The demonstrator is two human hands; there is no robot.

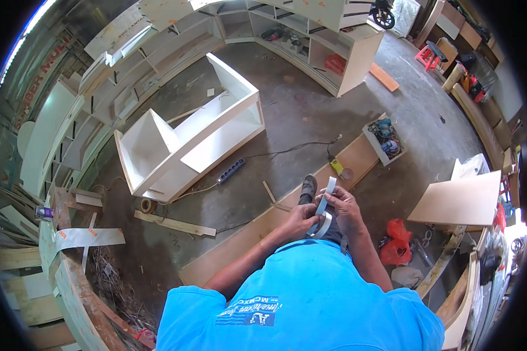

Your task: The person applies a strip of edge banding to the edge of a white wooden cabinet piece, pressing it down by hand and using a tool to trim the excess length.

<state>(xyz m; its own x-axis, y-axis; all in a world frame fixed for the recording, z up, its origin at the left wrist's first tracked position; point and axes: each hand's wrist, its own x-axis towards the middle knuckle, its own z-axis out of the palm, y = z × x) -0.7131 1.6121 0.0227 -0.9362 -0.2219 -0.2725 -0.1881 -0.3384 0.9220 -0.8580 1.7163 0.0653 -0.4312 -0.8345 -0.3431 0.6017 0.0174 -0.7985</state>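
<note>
In front of my body I hold a narrow, looped pale grey strip (328, 187). My left hand (303, 217) pinches its lower part near the curl. My right hand (342, 207) grips it higher up, with one end standing up above the fingers. My shod foot (308, 187) shows just beyond my hands. A long tan board (216, 257) lies on the floor beneath, with a small yellow-green tool (336, 165) near its far part.
A white open cabinet unit (219, 134) sits ahead-left beside a power strip (231, 170). A crate of tools (384, 158) is ahead-right. A loose panel (445, 202) and red plastic bags (396, 245) are at right. A timber workbench (70, 275) borders the left; curved shelving (348, 79) lines the back.
</note>
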